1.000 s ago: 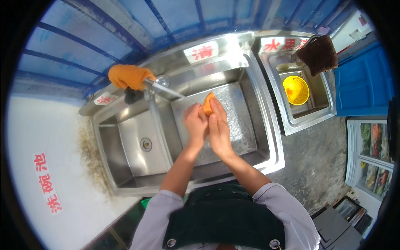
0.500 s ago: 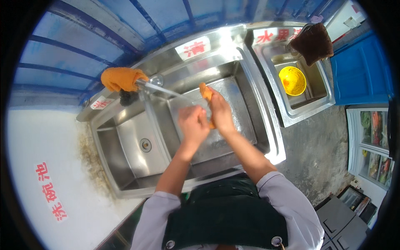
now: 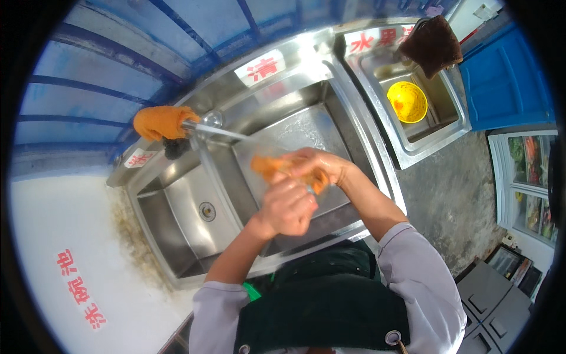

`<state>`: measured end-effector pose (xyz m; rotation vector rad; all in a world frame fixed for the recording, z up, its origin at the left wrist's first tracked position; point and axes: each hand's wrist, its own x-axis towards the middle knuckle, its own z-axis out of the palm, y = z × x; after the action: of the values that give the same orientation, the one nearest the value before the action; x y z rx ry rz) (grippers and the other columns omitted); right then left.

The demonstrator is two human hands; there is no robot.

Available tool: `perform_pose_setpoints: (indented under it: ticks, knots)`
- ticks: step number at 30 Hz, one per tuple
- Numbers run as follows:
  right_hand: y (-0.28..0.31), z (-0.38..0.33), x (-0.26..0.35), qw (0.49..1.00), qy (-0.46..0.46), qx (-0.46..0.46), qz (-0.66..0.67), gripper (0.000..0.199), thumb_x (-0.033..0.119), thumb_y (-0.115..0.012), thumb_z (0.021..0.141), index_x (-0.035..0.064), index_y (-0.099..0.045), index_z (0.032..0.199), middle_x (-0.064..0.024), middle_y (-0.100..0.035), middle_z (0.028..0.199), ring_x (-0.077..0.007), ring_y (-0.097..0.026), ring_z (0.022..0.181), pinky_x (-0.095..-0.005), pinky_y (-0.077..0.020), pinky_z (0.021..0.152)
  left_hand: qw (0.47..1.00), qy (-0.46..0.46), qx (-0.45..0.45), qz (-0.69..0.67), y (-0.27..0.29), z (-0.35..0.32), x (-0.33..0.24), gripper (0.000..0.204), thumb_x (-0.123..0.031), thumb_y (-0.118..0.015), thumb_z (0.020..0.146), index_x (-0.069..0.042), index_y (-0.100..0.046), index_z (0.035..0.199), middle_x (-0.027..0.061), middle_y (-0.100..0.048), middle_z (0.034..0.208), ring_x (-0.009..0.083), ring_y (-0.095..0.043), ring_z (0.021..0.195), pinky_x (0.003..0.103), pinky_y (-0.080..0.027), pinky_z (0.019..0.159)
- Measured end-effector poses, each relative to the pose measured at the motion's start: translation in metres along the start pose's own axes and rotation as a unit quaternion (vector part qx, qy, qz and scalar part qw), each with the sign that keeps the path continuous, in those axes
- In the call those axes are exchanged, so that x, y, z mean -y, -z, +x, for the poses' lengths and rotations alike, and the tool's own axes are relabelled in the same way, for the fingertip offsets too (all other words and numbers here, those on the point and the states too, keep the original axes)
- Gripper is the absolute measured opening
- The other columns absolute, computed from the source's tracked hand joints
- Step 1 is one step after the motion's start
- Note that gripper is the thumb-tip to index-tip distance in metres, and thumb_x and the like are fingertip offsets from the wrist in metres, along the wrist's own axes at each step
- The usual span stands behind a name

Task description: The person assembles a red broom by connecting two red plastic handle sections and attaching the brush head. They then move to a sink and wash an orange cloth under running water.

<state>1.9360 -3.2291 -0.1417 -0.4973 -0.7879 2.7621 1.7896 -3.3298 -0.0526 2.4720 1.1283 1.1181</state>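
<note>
Both my hands are over the large right-hand basin of a steel double sink [image 3: 339, 138], gripping a crumpled orange cloth [image 3: 268, 167] between them. My left hand [image 3: 289, 203] is closed, low and nearer to me, with its knuckles up. Just above and to its right, my right hand [image 3: 312, 164] curls over the cloth, its fingers blurred by motion. A small bluish bit shows between the hands, too blurred to name. A white water stream [image 3: 227, 133] runs from the tap [image 3: 191, 125] toward the cloth. More orange towelling [image 3: 162, 123] wraps the tap's body.
The smaller left basin [image 3: 183, 209] has a round drain [image 3: 207, 211]. At the right, a separate sink [image 3: 433, 138] holds a yellow bowl [image 3: 407, 102], with a dark brown cloth [image 3: 431, 47] hanging above it. Beyond are a blue door [image 3: 504, 82] and a glass-fronted fridge [image 3: 492, 177].
My hands have moved nearer to me and closer together. The right hand has turned over the cloth, which went from upright to bunched sideways. The view has shifted slightly.
</note>
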Motion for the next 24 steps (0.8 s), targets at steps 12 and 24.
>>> perform_pose_setpoints:
  ticks: [12, 24]
  knots:
    - [-0.073, 0.0, -0.047, 0.692, 0.366, -0.503, -0.366, 0.045, -0.001, -0.058, 0.088, -0.0009, -0.05, 0.133, -0.0187, -0.056, 0.126, -0.0262, -0.058, 0.116, -0.032, -0.0482, 0.09, 0.62, 0.49, -0.417, -0.449, -0.063, -0.004, -0.004, 0.054, -0.014, -0.061, 0.093, -0.009, -0.032, 0.139, 0.0152, -0.044, 0.132, 0.0232, -0.049, 0.119, 0.037, -0.051, 0.09]
    - [-0.083, -0.021, 0.024, 0.743, 0.34, -0.075, -0.572, 0.026, 0.014, -0.07, 0.081, 0.0088, -0.068, 0.106, -0.0117, -0.066, 0.103, -0.0344, -0.059, 0.106, -0.045, -0.0404, 0.099, 0.762, 0.549, -0.233, -0.253, -0.042, -0.038, 0.011, 0.021, -0.002, -0.059, 0.088, 0.003, -0.064, 0.107, 0.0044, -0.066, 0.101, 0.0121, -0.06, 0.094, 0.028, -0.05, 0.081]
